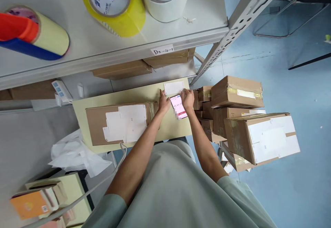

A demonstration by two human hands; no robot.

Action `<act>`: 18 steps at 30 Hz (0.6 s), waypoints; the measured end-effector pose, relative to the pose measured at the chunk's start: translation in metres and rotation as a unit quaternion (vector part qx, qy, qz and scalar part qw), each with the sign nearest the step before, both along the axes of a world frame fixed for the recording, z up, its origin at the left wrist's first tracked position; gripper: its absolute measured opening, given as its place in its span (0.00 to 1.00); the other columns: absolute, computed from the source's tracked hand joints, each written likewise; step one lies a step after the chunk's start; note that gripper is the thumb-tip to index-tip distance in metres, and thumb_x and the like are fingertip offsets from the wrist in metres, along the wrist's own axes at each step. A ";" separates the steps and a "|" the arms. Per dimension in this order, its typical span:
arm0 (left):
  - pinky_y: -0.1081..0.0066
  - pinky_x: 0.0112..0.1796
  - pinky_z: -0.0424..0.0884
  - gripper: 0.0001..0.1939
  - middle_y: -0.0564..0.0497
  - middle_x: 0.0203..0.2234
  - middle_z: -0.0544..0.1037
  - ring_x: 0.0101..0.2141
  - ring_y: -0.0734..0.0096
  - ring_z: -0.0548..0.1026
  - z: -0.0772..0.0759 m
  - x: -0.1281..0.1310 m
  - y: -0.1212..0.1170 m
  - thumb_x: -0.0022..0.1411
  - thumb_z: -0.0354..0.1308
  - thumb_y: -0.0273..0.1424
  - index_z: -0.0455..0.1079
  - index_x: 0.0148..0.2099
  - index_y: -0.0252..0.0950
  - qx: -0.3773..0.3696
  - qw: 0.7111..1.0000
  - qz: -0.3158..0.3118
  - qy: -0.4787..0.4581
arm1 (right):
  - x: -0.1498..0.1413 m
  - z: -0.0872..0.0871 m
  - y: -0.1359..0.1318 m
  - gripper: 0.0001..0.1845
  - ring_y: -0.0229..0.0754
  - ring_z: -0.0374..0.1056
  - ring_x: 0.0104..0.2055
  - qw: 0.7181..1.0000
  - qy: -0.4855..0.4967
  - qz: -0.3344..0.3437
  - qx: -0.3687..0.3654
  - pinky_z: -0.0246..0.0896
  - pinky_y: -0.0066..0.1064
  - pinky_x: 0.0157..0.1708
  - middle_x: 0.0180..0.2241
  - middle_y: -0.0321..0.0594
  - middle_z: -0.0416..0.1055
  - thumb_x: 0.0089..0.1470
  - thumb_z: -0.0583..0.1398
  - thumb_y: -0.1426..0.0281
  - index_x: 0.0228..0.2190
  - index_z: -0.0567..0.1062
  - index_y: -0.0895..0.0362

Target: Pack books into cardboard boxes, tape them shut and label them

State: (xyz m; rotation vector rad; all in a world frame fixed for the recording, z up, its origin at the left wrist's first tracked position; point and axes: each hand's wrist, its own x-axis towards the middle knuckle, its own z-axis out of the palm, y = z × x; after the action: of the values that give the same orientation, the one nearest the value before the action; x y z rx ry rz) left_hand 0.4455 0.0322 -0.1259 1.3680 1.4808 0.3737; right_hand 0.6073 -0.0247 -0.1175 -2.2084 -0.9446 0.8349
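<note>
A phone [178, 106] with a lit pink screen lies on a pale yellow tabletop [134, 95]. My left hand [163, 103] rests at its left edge with fingers curled against it. At the phone's upper right corner is my right hand [188, 98], fingers bent over that corner. A white label sheet [173, 87] lies just beyond both hands. Left of my left hand lies a flat cardboard box [119, 122] with white labels on top.
A stack of cardboard boxes [238, 117] stands on the blue floor to the right. A grey metal shelf [77, 38] above holds tape rolls [115, 3]. White plastic wrap [74, 154] and a small orange box [28, 204] lie at the lower left.
</note>
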 end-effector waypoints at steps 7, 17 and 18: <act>0.57 0.74 0.62 0.50 0.40 0.76 0.67 0.74 0.60 0.67 0.001 0.005 -0.004 0.65 0.55 0.20 0.43 0.85 0.40 0.013 0.999 0.035 0.025 | 0.002 -0.003 0.002 0.22 0.54 0.78 0.56 0.999 0.026 -0.022 0.004 0.71 0.43 0.62 0.57 0.59 0.76 0.74 0.56 0.62 0.59 0.80 0.60; 0.57 0.70 0.68 0.43 0.37 0.71 0.73 0.71 0.58 0.72 0.012 0.007 0.000 0.66 0.55 0.20 0.54 0.80 0.39 0.015 0.998 0.060 0.008 | 0.004 0.008 0.013 0.14 0.49 0.79 0.48 0.999 0.001 -0.050 -0.008 0.72 0.38 0.56 0.51 0.53 0.80 0.73 0.61 0.62 0.48 0.82 0.58; 0.57 0.70 0.69 0.42 0.37 0.71 0.73 0.70 0.58 0.72 0.012 0.007 0.001 0.66 0.55 0.20 0.55 0.80 0.39 0.012 0.998 0.058 0.007 | 0.004 0.010 0.015 0.14 0.50 0.79 0.48 0.998 0.003 -0.055 -0.015 0.72 0.39 0.56 0.48 0.52 0.81 0.73 0.62 0.60 0.45 0.83 0.57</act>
State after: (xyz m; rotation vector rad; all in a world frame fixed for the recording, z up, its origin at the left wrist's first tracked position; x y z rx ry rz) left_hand 0.4522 0.0334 -0.1136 1.3089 1.5762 0.4579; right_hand 0.6116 -0.0100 -0.1079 -2.2588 -0.8051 0.8095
